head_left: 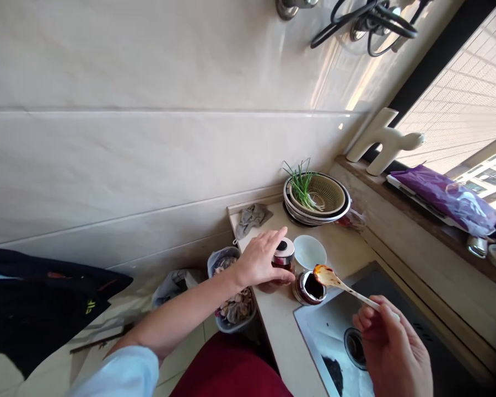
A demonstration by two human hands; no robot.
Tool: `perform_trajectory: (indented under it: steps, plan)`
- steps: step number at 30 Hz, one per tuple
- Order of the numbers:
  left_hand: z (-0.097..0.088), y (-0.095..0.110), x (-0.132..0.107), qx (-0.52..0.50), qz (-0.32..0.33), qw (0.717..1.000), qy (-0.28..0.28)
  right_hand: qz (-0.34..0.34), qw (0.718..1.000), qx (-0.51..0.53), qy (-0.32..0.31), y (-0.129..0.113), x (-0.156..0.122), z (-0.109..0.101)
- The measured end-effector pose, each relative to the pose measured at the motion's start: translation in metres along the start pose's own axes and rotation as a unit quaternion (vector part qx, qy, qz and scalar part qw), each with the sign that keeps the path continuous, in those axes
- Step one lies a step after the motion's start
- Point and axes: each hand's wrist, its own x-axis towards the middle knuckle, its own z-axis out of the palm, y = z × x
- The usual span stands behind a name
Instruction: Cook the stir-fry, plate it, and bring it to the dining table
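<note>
My left hand (261, 260) reaches around the near-left side of a lidded glass jar (284, 252), its thumb across the jar's body and its fingers spread behind; whether it presses on the glass I cannot tell. Beside that jar stands an open jar (310, 288) of dark sauce, uncovered at the top. Over the sink, my right hand (397, 342) grips the handle of a pale spoon (347, 286). Red-brown sauce coats the spoon's bowl, which hovers at the open jar's right rim. A small pale bowl (310, 252) sits just behind both jars.
Green onions (301, 187) lie in nested colander bowls (342, 212) at the counter's back corner. A grey cloth (252, 216) rests by the wall. Below the counter's left edge is a lined trash bin (235, 320). The sink (314, 331) lies at right, beneath a windowsill holding a purple package (442, 190).
</note>
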Motion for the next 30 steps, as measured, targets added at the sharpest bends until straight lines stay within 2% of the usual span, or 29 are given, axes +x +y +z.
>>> perform_trajectory:
  steps: [2,4,5,6,8,10,11,12,14,17,20,22,25,28,30]
  plan:
    - [0.007,-0.003,0.001,-0.045,-0.047,0.998,0.025,-0.056,0.997,-0.056,0.005,-0.001,-0.003,0.006]
    - [0.013,-0.006,-0.003,-0.124,-0.090,0.984,0.088,-0.132,0.980,-0.147,-0.007,-0.001,-0.006,0.011]
    - [0.016,-0.008,-0.006,-0.181,-0.109,0.969,0.131,-0.176,0.963,-0.202,-0.026,-0.001,-0.007,0.014]
    - [0.021,-0.009,-0.008,-0.246,-0.129,0.944,0.180,-0.223,0.939,-0.256,-0.050,0.000,-0.008,0.017]
    - [0.032,-0.011,-0.014,-0.375,-0.166,0.870,0.273,-0.327,0.873,-0.348,-0.102,0.002,-0.010,0.026]
    - [0.044,-0.011,-0.018,-0.463,-0.187,0.800,0.333,-0.425,0.795,-0.408,-0.147,0.003,-0.011,0.037]
    - [0.050,-0.011,-0.021,-0.486,-0.191,0.778,0.350,-0.464,0.757,-0.428,-0.170,0.004,-0.011,0.043]
    - [0.055,-0.010,-0.022,-0.496,-0.190,0.766,0.363,-0.494,0.724,-0.442,-0.192,0.004,-0.011,0.049]
    - [0.061,-0.008,-0.025,-0.492,-0.184,0.759,0.386,-0.528,0.674,-0.460,-0.236,0.006,-0.011,0.059]
    - [0.066,-0.005,-0.026,-0.478,-0.170,0.759,0.409,-0.544,0.637,-0.477,-0.268,0.010,-0.010,0.069]
    - [0.067,-0.003,-0.025,-0.465,-0.167,0.759,0.424,-0.534,0.640,-0.481,-0.271,0.019,-0.008,0.073]
    - [0.068,-0.003,-0.025,-0.453,-0.162,0.766,0.427,-0.512,0.666,-0.469,-0.273,0.026,-0.006,0.073]
    - [0.071,-0.005,-0.024,-0.439,-0.142,0.779,0.424,-0.432,0.746,-0.431,-0.266,0.034,-0.002,0.071]
    - [0.073,-0.009,-0.023,-0.428,-0.122,0.787,0.427,-0.275,0.844,-0.387,-0.251,0.038,0.003,0.068]
    - [0.074,-0.010,-0.023,-0.420,-0.122,0.791,0.428,-0.163,0.894,-0.338,-0.243,0.040,0.006,0.066]
